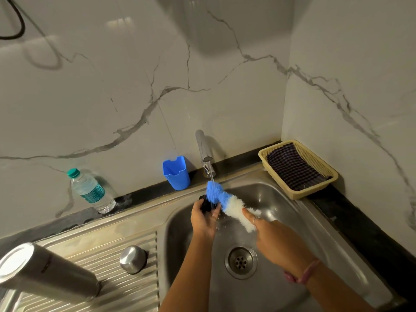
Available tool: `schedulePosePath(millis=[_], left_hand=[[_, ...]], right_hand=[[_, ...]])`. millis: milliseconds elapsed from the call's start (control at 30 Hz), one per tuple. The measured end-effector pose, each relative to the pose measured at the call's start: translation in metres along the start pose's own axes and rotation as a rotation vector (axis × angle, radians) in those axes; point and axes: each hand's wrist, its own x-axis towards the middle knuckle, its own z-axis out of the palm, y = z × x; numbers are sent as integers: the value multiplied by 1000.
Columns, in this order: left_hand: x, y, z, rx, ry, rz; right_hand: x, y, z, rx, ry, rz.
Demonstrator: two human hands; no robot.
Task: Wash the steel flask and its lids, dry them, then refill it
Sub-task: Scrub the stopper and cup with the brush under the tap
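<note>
Over the sink (310, 212), under the running tap (206, 154), our left hand (206, 218) is clamped on a small black lid (206, 204) while our right hand (270, 230) grips the brush (227, 202) against it, and the flask (42, 273) stands inverted on the drainboard (126, 287) beside the steel cap (133, 258).
</note>
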Motion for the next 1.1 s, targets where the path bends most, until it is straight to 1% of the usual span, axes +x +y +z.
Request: schedulePosePath(millis=[133, 300, 467, 533, 600, 700, 800, 967, 1100], left_hand=[[-2, -3, 5, -55, -30, -37], [13, 0, 4, 58, -58, 31], [7, -6, 10, 49, -150, 8], [8, -6, 12, 95, -157, 6], [13, -6, 12, 117, -131, 11], [15, -6, 11, 75, -124, -13], [11, -12, 12, 16, -115, -29], [14, -12, 5, -88, -90, 6], [9, -12, 5, -116, -92, -18]], right_hand=[[19, 7, 1, 73, -29, 60], [8, 7, -3, 63, -23, -15], [18, 21, -1, 131, -21, 73], [13, 19, 0, 160, 2, 60], [2, 15, 2, 163, 31, 12], [-6, 12, 7, 122, 72, 2], [7, 22, 7, 174, 38, 74], [-2, 12, 11, 170, 24, 1], [9, 22, 11, 200, 9, 48]])
